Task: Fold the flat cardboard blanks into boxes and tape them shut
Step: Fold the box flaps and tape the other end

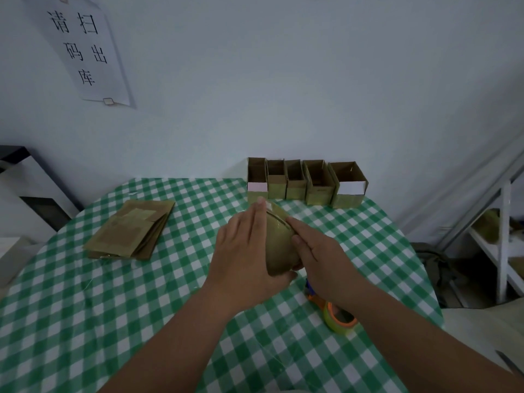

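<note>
- Box (279,242) sits mid-table (113,321), between both hands.
- Left hand (243,251): flat grip pressing its side, fingers straight.
- Right hand (317,251): flat grip pressing its top.
- Blanks (130,229) lie toward the table's left edge.

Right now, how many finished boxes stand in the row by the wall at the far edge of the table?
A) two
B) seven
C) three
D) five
D: the row of boxes against the wall counts five, standing side by side with their open tops toward the camera, beyond the box that the left hand and the right hand hold between them.
</note>
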